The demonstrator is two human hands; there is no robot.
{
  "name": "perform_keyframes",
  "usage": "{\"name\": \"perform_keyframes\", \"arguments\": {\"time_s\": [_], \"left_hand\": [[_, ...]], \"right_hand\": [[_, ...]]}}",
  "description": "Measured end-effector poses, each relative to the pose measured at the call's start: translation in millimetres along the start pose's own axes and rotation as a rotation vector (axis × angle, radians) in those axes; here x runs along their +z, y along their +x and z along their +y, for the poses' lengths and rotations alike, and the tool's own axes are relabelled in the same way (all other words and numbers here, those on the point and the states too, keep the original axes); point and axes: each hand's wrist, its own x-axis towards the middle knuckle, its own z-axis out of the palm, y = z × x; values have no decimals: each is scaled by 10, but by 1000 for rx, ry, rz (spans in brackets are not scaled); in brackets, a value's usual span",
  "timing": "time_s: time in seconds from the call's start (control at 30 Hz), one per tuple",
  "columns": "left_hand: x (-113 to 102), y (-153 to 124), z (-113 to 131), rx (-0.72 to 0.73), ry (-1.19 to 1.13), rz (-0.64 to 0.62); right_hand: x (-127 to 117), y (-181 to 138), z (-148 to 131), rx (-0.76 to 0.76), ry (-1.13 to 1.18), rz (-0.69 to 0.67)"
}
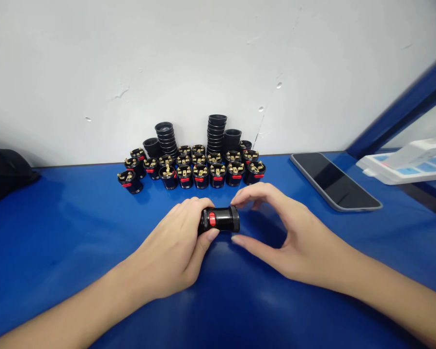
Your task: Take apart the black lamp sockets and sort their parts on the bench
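A black cylindrical electrical connector (223, 219) with a red latch lies sideways in my left hand (181, 237). The left fingers and thumb are wrapped round its left end, hiding that part. At its right end is a ridged black ring. My right hand (287, 228) stands open just beyond that ring, thumb and fingers curved apart. Its index fingertip is very close to the ring's upper edge; I cannot tell if they touch. Behind the hands stand several black connector bodies (201, 177) with red latches and brass-coloured terminals facing up.
Two stacks of black rings (217, 133) stand near the white wall (218, 58), with black sleeves (233, 138) beside them. On the blue table (76, 232) lies a phone (334, 179) at the right. Beyond it is a white power strip (385, 174). Something black (7, 169) sits far left.
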Motion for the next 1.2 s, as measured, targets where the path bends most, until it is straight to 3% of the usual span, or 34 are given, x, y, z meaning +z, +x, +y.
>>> {"name": "perform_keyframes", "arguments": {"time_s": [0.17,0.3,0.43,0.57,0.77,0.97,1.1,1.2], "left_hand": [[-1,2,7,27,8,3],[-1,7,7,-1,12,6],[0,8,3,24,12,7],[-5,6,5,12,10,-8],[-11,12,17,26,33,10],[-12,16,17,17,28,11],[-14,18,24,41,39,25],[-22,18,20,43,39,24]], "right_hand": [[12,9,-16,50,-8,-55],[17,19,-36,6,107,13],[36,8,-19,91,199,-47],[64,5,-9,24,304,3],[44,34,-33,145,179,-53],[79,0,-12,25,262,30],[50,30,-44,146,150,-36],[50,31,-39,168,267,-37]]}}
